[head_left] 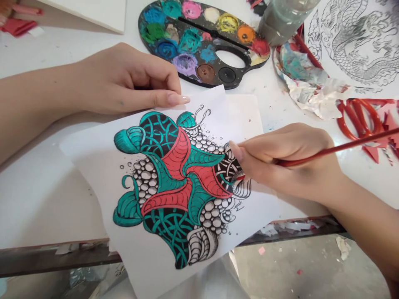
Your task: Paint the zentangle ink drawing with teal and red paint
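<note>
My right hand (286, 162) is closed around a thin red paintbrush (349, 146). The brush's tip meets the right part of the drawing, on a black patch of woven bands; my fingers cover some of that area. The patterned drawing (174, 178) is on a white paper sheet (90, 166), with teal and red swirls, grey pebble shapes and some uncoloured black-and-white parts. At the sheet's upper edge, my left hand (134, 79) has curled fingers, its thumb lying along the paper. The sheet's lower part hangs past the table edge.
Beyond the sheet lies a black paint palette (215, 37) with many colours. A cloudy jar (283, 18), crumpled paint-stained paper (308, 81), red-handled scissors (358, 118) and a printed dragon drawing (358, 41) are at the right. A white board (93, 12) sits upper left.
</note>
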`<state>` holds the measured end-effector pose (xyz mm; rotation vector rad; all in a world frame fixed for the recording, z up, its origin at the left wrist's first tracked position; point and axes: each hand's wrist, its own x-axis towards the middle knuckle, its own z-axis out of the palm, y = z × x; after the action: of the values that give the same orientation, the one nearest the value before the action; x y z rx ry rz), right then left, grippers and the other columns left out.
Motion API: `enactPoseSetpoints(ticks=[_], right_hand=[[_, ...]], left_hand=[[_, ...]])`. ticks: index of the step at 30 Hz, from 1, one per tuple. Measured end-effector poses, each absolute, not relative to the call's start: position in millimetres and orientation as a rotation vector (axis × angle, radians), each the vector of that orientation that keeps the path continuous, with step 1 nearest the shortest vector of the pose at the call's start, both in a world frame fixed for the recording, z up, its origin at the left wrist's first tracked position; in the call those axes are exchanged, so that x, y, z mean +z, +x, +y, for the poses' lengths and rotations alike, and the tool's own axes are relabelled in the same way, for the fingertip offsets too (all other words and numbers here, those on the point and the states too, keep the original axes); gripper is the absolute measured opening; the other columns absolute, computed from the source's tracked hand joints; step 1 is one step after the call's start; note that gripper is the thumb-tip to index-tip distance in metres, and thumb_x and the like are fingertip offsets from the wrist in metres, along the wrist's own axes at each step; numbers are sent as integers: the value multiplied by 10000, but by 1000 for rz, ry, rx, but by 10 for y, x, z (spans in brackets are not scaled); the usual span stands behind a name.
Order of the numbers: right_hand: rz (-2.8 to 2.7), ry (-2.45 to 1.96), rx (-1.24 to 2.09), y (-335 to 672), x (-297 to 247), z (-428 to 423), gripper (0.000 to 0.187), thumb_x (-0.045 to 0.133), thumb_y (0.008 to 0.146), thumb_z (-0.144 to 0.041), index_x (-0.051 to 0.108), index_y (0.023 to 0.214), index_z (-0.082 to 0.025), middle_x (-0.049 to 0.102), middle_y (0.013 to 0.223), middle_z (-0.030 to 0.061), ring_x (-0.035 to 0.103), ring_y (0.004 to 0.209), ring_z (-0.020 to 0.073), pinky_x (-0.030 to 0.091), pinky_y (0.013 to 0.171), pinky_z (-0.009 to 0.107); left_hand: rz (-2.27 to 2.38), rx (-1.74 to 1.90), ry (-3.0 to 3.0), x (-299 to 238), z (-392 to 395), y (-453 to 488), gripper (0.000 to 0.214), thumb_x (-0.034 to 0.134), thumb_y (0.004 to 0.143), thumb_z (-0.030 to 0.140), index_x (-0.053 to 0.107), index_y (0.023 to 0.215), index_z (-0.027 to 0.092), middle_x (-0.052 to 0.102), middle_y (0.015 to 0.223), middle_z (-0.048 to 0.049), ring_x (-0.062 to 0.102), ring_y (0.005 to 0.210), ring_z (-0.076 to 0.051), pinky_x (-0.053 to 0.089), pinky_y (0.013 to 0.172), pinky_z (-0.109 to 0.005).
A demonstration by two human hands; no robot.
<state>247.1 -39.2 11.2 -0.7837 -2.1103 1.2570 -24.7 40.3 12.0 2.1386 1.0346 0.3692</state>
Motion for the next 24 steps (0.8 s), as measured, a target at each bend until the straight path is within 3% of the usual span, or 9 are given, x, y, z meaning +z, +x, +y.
enactPoseSetpoints(ticks=[24], right_hand=[[-2130,-736,1300,2487,113,-373,511,560,871,49,157,690,-208,162,646,-51,152,557,47,150,443,211]], left_hand=[[1001,311,2171,101,447,-278,466,534,914,465,688,862,28,474,635,114,434,603,50,262,630,-141]])
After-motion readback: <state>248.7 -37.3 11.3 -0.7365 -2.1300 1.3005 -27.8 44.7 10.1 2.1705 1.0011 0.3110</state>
